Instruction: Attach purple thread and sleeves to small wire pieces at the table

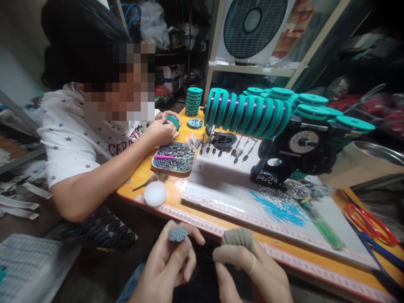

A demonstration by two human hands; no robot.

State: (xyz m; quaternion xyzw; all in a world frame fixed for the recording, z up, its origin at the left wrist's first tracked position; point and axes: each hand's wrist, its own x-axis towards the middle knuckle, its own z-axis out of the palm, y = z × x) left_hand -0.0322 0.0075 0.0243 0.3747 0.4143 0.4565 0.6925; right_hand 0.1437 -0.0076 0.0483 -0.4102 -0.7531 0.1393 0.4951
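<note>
My left hand is closed round a bundle of thin grey-blue strands, whose cut ends face up between thumb and fingers; they look like wires. To its right, my right hand has thumb and forefinger pressed together. Whatever sits in that pinch is too small or hidden to make out. A grey cloth finger cover wraps one of its fingers, and another finger has a pale cover too. Both hands hover in front of the table's near edge, apart from each other.
On the yellow table stand a tray of small metal parts, a white round lid, blue wire pieces, a winding machine with green spools and red-handled scissors. At left a co-worker holds a green disc.
</note>
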